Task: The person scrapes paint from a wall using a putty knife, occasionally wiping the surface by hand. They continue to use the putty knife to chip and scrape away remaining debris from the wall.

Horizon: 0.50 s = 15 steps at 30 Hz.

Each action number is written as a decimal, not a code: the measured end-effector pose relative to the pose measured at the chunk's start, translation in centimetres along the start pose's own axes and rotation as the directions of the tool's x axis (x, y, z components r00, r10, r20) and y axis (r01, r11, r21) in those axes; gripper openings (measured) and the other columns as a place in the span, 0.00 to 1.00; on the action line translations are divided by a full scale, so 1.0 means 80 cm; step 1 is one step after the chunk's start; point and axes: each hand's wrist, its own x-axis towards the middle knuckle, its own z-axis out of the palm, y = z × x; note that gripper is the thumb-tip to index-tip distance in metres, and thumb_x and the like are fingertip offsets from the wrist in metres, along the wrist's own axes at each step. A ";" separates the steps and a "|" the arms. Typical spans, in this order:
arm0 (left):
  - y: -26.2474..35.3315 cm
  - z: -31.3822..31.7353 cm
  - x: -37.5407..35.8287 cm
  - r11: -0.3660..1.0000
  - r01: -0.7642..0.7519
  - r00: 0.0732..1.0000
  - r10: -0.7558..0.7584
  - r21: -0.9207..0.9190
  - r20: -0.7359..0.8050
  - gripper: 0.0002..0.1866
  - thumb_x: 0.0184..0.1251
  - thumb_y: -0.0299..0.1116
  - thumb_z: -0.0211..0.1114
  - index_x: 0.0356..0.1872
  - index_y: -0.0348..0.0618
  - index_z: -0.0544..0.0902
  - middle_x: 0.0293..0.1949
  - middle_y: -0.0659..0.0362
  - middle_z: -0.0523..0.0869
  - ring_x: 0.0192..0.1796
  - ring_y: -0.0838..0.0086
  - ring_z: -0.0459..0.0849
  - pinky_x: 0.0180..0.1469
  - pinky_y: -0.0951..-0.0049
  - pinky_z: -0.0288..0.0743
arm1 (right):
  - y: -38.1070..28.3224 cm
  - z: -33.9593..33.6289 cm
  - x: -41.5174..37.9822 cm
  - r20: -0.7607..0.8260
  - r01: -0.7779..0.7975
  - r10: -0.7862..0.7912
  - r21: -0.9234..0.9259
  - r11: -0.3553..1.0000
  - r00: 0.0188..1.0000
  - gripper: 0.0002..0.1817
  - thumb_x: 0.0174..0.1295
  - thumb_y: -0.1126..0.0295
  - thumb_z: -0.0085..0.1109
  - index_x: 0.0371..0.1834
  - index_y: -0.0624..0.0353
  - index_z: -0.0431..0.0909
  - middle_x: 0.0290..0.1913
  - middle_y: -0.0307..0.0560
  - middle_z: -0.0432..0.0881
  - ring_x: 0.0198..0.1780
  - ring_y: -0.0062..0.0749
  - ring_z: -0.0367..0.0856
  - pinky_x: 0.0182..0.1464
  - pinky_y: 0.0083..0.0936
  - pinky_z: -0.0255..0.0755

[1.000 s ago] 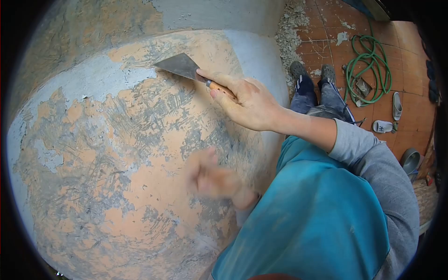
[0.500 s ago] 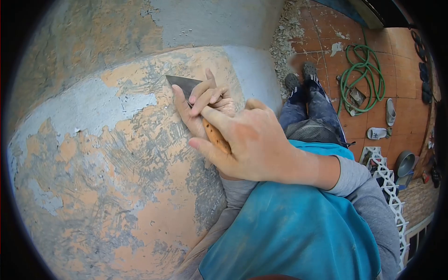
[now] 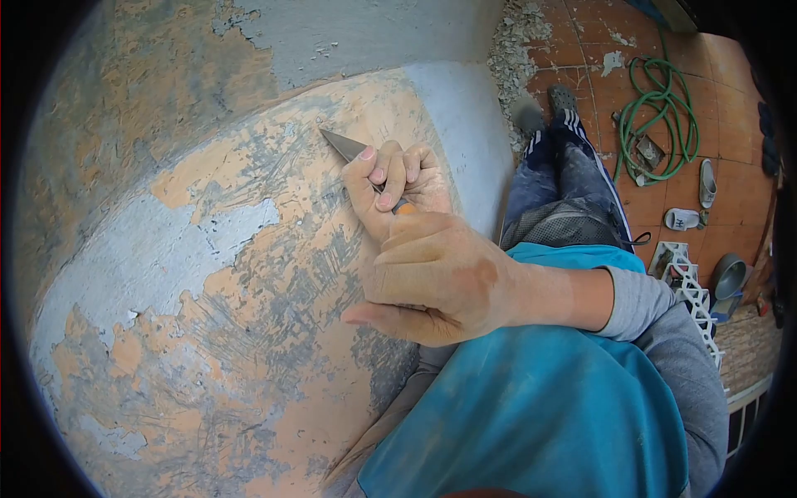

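A scraper (image 3: 342,146) with a dark metal blade points up and left, over the patchy wall surface (image 3: 274,307). Fingers and thumb of my left hand (image 3: 398,178) are closed round the base of its blade. Just below, my right hand (image 3: 448,278) is curled over the handle, its thumb sticking out to the left. Only a small orange bit of the handle shows between the two hands; the rest is hidden behind my right hand. Peach paint, grey scrape marks and a pale blue-grey patch (image 3: 191,241) cover the surface.
Paint flakes (image 3: 519,54) lie along the wall's foot on the tiled floor (image 3: 614,33). A coiled green hose (image 3: 664,116), slippers (image 3: 682,219), a metal bowl (image 3: 730,274) and a white lattice piece (image 3: 693,295) are to the right. My legs (image 3: 564,174) stretch up the view.
My right hand has turned and closed over the handle, which was largely visible before. The left fingers have curled in, and the blade is turned more edge-on. The view has shifted slightly.
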 end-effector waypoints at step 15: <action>-0.011 0.017 -0.024 0.976 -0.178 0.984 0.173 0.125 0.049 0.10 0.59 0.27 0.66 0.23 0.52 0.75 0.15 0.74 0.69 0.20 0.82 0.68 0.37 0.74 0.63 | -0.010 -0.009 0.012 -0.006 -0.046 0.045 -0.019 0.999 0.999 0.14 0.63 0.67 0.74 0.25 0.61 0.80 0.16 0.41 0.69 0.19 0.31 0.69 0.23 0.25 0.64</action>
